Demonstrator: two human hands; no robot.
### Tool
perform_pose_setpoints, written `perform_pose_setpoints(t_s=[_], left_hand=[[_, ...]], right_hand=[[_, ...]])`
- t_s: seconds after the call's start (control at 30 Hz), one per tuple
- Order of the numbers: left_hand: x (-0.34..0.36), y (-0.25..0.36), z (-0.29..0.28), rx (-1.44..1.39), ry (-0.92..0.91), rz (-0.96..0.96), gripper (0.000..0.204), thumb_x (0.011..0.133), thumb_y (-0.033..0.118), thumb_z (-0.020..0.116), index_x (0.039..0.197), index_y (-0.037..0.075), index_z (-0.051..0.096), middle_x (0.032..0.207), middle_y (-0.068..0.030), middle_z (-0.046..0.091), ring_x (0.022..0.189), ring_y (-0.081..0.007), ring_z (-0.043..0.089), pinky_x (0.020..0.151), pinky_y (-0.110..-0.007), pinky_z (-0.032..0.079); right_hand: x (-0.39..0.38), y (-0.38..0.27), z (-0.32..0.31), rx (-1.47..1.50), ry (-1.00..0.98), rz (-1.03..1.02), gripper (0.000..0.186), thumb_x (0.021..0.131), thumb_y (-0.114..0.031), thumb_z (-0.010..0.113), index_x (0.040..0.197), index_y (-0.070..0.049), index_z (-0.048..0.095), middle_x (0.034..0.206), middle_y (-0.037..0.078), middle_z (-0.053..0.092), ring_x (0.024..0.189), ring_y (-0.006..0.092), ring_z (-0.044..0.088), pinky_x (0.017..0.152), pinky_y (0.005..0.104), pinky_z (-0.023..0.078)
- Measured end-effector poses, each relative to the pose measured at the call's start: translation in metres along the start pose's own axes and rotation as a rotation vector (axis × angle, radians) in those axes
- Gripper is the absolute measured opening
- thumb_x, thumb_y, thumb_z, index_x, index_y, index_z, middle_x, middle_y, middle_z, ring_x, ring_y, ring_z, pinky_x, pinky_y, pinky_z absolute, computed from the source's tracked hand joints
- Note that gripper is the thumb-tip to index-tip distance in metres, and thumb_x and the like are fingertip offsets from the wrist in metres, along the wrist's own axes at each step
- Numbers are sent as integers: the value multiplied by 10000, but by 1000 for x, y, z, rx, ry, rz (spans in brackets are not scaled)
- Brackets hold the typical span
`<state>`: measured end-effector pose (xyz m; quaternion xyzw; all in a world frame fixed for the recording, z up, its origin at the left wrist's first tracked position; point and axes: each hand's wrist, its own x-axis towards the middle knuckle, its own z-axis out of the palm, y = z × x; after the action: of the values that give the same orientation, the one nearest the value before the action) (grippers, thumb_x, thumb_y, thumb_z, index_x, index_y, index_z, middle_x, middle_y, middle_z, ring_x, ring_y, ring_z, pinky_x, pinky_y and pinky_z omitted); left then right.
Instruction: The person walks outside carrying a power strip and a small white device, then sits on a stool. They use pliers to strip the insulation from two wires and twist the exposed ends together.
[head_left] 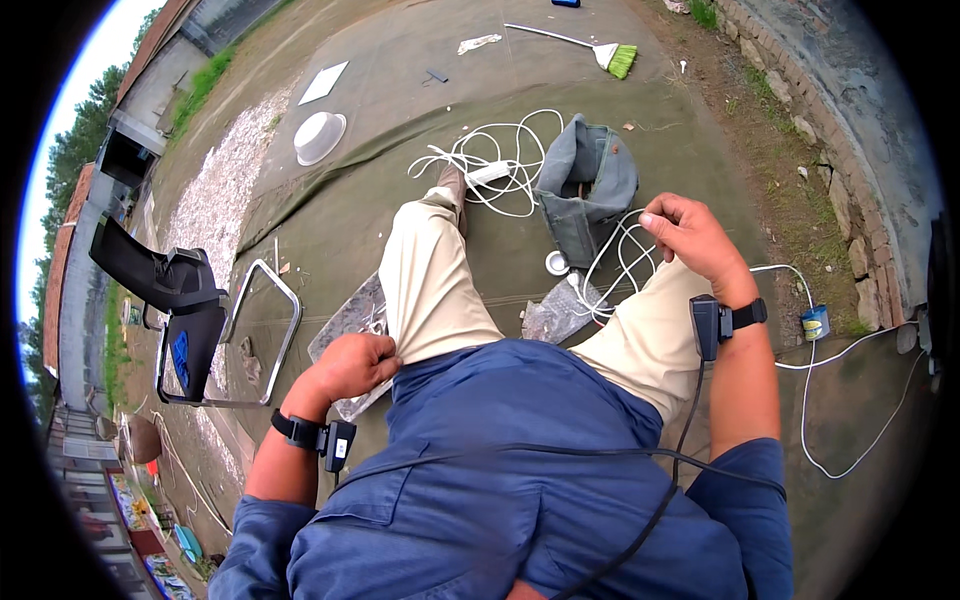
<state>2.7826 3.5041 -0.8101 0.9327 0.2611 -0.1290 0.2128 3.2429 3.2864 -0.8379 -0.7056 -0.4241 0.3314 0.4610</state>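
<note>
The right hand point(692, 238) is bunching its thumb and fingers beside thin white looped cable point(600, 250); whether they are pinching it, I cannot tell. The cable is trailing toward eight o'clock from that hand. The left hand point(345, 370) is curling against beige cloth trousers point(435, 290), its hold unclear. From the right hand, an open grey-blue fabric bag point(566, 222) is sitting at ten o'clock, and a green-bristled, white-handled broom point(620, 62) is lying at eleven.

Left hand point(350, 370): fingers point(383, 350) curled | right hand point(693, 240): farther forward, fingers bent
</note>
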Motion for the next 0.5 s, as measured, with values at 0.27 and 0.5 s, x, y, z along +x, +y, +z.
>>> perform_pose_setpoints(t_s=[0.27,0.5], left_hand=[[103,12,-91,-8,36,59,245,915,257,687,855,22,652,688,-181,605,613,-341,578,595,-415,468],[354,57,-78,-95,166,271,260,924,252,647,1018,10,659,861,-183,694,806,-337,669,737,-414,517]], right_hand=[[50,-1,-9,27,55,62,262,947,-283,668,967,-21,659,704,-18,583,583,64,536,531,250,444],[168,64,-10,-25,18,184,268,943,-260,661,1002,2,660,768,8,600,583,82,558,544,262,475]])
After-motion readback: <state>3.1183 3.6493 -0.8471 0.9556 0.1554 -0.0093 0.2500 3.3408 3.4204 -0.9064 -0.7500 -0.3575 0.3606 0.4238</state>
